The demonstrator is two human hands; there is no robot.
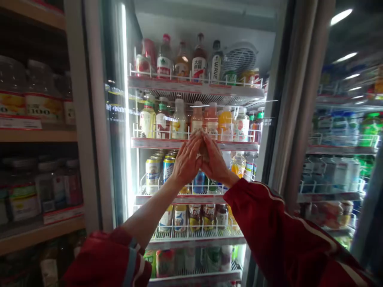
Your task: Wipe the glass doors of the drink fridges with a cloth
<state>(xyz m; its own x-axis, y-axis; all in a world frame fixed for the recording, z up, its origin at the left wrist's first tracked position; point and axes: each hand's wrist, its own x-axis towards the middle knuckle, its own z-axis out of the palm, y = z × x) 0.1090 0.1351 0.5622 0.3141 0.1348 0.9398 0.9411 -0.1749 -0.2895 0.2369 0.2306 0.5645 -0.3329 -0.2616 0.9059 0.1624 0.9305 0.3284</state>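
My left hand (188, 158) is stretched out in front of me, its fingers extended and close together. Beside it, my right hand (214, 160) leans in so that the fingertips of both hands meet. Both hands appear to lie against the glass door (118, 119) of a lit drinks cooler. A pale brownish patch shows between the palms; I cannot tell whether it is a reflection or an object. Behind the glass stand a juice bottle (225, 121) and a blue can (198, 182), partly covered by my hands.
Wire-fronted cooler shelves (194, 144) hold several rows of bottles and cans. To the left, wooden shelving (38, 135) carries large jars (44, 93). A metal door frame (295, 99) stands at right, with another drinks cooler (338, 151) beyond it.
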